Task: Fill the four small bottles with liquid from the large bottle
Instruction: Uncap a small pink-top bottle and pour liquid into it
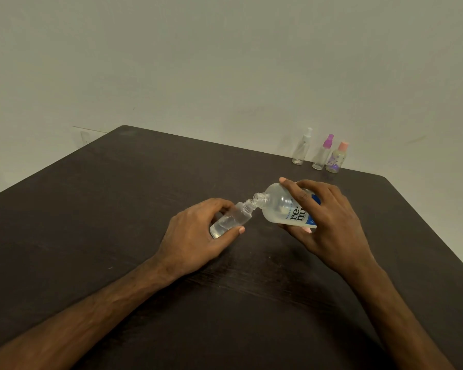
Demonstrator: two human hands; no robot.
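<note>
My left hand (198,231) grips a small clear bottle (231,218) with no cap, tilted so its mouth points up and right; some clear liquid lies in its lower end. My right hand (324,214) holds the large clear bottle (284,206) with a white and blue label, tipped to the left. Its open threaded neck touches the small bottle's mouth. Three other small bottles stand upright at the table's far right edge: a clear one with a white spray top (301,148), one with a purple top (322,153), and a flowered one with a pink cap (336,158).
Everything sits over a dark brown wooden table (118,209) against a plain pale wall. The table's far edge runs diagonally from upper left to right, and its right corner lies just beyond the three standing bottles.
</note>
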